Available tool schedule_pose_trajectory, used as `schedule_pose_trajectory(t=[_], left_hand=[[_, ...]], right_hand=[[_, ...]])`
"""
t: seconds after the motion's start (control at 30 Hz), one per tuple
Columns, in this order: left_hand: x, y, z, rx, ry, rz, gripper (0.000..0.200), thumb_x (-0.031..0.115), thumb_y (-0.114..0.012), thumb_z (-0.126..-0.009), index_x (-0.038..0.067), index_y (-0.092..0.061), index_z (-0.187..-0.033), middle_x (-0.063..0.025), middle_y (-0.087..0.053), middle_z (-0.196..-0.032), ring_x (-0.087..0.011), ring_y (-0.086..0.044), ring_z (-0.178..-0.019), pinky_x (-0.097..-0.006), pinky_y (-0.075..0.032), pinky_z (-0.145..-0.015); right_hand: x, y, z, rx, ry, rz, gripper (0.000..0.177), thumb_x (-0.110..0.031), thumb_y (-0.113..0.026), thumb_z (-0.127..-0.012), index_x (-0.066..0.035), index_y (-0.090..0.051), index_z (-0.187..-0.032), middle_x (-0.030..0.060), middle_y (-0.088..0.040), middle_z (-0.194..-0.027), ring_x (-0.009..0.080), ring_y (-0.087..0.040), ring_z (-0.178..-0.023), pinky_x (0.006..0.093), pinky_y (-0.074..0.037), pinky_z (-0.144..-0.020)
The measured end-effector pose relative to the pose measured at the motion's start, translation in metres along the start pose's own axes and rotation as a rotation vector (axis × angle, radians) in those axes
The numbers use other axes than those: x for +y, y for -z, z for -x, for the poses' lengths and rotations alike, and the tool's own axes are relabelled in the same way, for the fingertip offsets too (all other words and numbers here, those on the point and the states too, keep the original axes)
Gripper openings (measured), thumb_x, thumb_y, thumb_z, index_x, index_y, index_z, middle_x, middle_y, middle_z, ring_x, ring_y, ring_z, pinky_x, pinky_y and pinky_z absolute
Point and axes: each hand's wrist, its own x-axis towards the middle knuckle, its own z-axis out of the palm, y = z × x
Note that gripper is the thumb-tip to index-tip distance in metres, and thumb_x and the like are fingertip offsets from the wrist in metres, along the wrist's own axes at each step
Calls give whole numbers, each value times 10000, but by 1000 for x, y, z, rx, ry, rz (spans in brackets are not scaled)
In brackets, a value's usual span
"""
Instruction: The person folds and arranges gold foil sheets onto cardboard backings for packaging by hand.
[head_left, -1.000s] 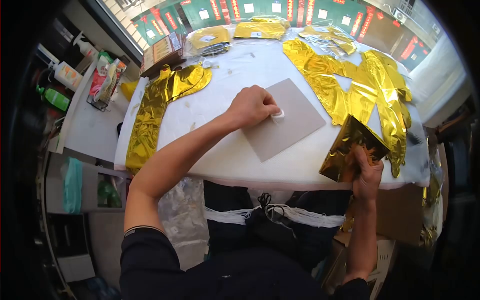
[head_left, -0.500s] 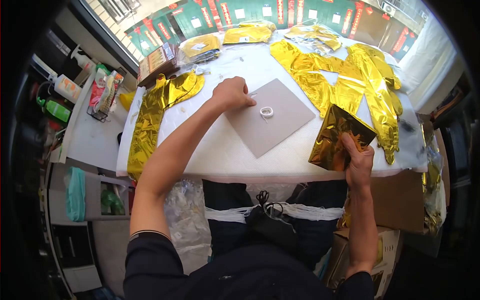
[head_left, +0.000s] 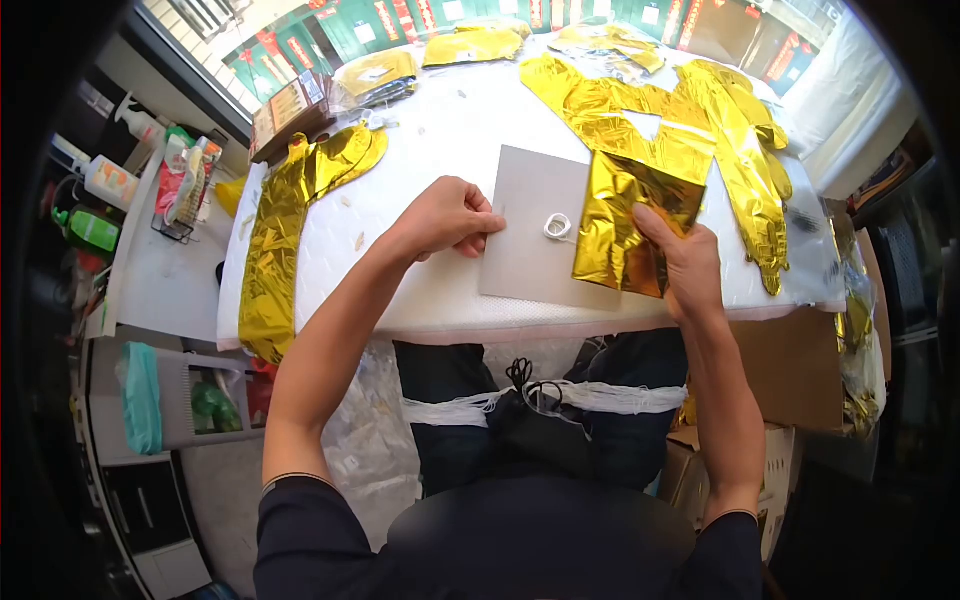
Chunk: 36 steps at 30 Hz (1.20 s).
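My left hand (head_left: 452, 217) is closed at the left edge of a grey square card (head_left: 530, 190), its thumb and fingers pinching the edge. On the card lies a small coil of white string (head_left: 557, 228). My right hand (head_left: 688, 255) grips a folded gold foil balloon (head_left: 625, 215), thumb on top and fingers hidden beneath. The folded foil overlaps the right part of the card in this view.
Flat gold foil balloons lie at the left (head_left: 270, 250) and right (head_left: 735, 160) of the white-covered table (head_left: 440, 310). Bagged gold packs (head_left: 475, 45) line the back, beside a box (head_left: 290, 110). A shelf with bottles (head_left: 95, 230) stands left. White strings (head_left: 625, 397) hang across my lap.
The grey card has turned and moved slightly right, my left hand staying at its edge. My right hand has brought the folded foil up and left, over the card's right side.
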Motion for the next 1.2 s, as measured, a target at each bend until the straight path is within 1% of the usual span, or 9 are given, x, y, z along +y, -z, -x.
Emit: schedule_pose_trajectory(t=[0.1, 0.27, 0.5, 0.6, 0.67, 0.77, 0.9, 1.0, 1.2], left_hand=[[-4, -3, 9, -31, 1, 127, 202, 117, -773, -876, -3, -630, -798, -72, -667, -718, -120, -664, -596, -238, -576, -534], [-11, -12, 18, -27, -26, 323, 167, 64, -768, -868, -8, -617, -876, -69, -653, -820, -132, -683, -677, -236, -616, -572], [-25, -12, 19, -120, 10, 502, 211, 52, -757, -886, -11, -591, -1001, -61, -664, -895, -130, -705, -754, -230, -642, -650], [-25, -12, 21, -112, 22, 570, 292, -1, -730, -884, -77, -572, -1117, -59, -628, -912, -158, -705, -768, -245, -661, -687], [-28, -11, 18, -202, 36, 633, 345, -9, -697, -907, -101, -552, -1206, -78, -634, -987, -154, -704, -830, -244, -663, -735], [-33, -9, 14, -236, 43, 591, 372, 21, -681, -930, -48, -556, -1274, -63, -683, -1043, -110, -696, -894, -234, -654, -749], [-29, -7, 17, -265, 83, 649, 389, 8, -676, -924, -47, -555, -1290, -58, -682, -1066, -106, -688, -920, -240, -657, -746], [-23, -5, 17, -303, 65, 718, 399, -25, -658, -914, -91, -538, -1290, -107, -660, -1119, -140, -696, -856, -260, -666, -738], [-10, -13, 16, -255, 77, 567, 478, 158, -813, -863, -48, -609, -1243, -106, -722, -1081, -76, -682, -710, -184, -596, -555]], right_hand=[[-1, -20, -3, -80, -46, 31, 258, -137, -762, -947, 27, -713, -1140, 58, -747, -1047, 102, -693, -880, 249, -558, -776], [8, -47, -6, -106, -178, 77, 267, -206, -821, -902, -7, -719, -1049, 18, -713, -871, 72, -626, -679, 237, -519, -604], [19, -57, -12, -152, -244, 174, 322, -189, -817, -900, 63, -719, -1074, 74, -742, -940, 110, -689, -768, 260, -573, -680], [21, -65, -11, -89, -225, 178, 304, -153, -813, -892, 97, -725, -1041, 112, -752, -907, 127, -695, -713, 280, -576, -618], [21, -65, -11, -101, -235, 188, 333, -173, -816, -895, 92, -717, -1071, 104, -748, -941, 128, -699, -754, 276, -582, -661], [19, -70, -9, -84, -236, 194, 330, -169, -813, -896, 96, -717, -1067, 105, -748, -935, 129, -699, -749, 277, -581, -657], [21, -71, -8, -84, -220, 182, 291, -142, -805, -896, 103, -725, -1031, 110, -750, -886, 129, -688, -697, 282, -569, -605], [17, -70, -8, -111, -270, 225, 336, -193, -820, -896, 73, -711, -1070, 82, -737, -920, 107, -675, -734, 265, -571, -648], [19, -70, -7, -104, -253, 240, 314, -193, -816, -901, 61, -712, -1051, 71, -732, -886, 101, -665, -705, 260, -562, -628]])
